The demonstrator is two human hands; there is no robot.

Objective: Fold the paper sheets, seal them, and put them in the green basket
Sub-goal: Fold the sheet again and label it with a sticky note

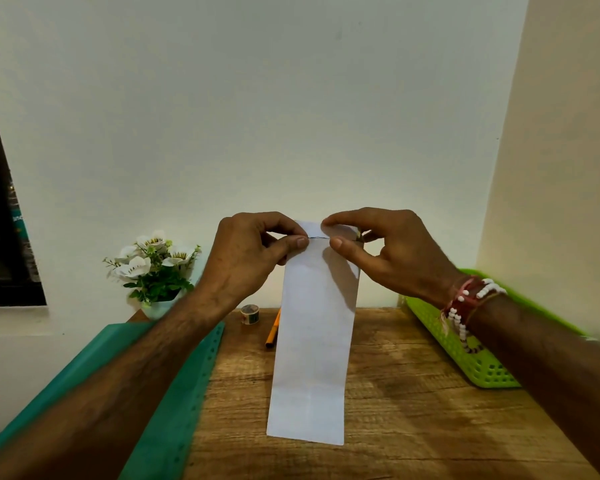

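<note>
Potted flowers (155, 265), orange pencil (272, 330), teal folder (174, 393)

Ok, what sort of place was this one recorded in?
Probably a home desk or craft corner: a wooden table against a plain wall, with a small pot of white flowers, a tape roll, an orange pen and a green basket.

We face a white wall (257, 98), a cream wall (568, 133) at right, a dark window (0, 237) at left, a wooden table (413, 427) below
</note>
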